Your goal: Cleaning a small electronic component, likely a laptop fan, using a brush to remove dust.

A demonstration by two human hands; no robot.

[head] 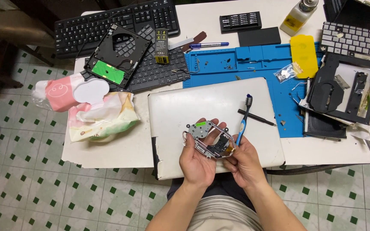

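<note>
Two hands meet over the near edge of a closed white laptop (pixel 213 107), which lies flat in the middle of the white table (pixel 108 149) and serves here as the landmark. The left hand (pixel 198 160) cups a small metal drive mechanism (pixel 210 139) from below, thumb and fingers wrapped around its frame, so the part sits just above the laptop's near edge; it shows a round grey motor, a green tag and a black block with an amber ribbon. The right hand (pixel 245 164) touches the mechanism's right side with its fingertips and at the same time pinches a blue toothbrush (pixel 243 119), whose dark bristled head points away from the person over the laptop lid. A thin black tool (pixel 256 117) rests on the lid just beyond the brush. Right of the laptop, and partly under its far edge, lies a blue work mat (pixel 253 60) with a yellow pad (pixel 303 49), a small clear bag (pixel 285 73) of parts (contents too small to tell) and scattered screws. Further right sits an opened black drive casing (pixel 343 90). Beyond the laptop to the left are two black keyboards (pixel 120 21), with a black drive shell (pixel 117 55) holding a green board on top of them. Left of the laptop lie a wipes pack (pixel 99 117) and a pink pouch (pixel 61 94).
</note>
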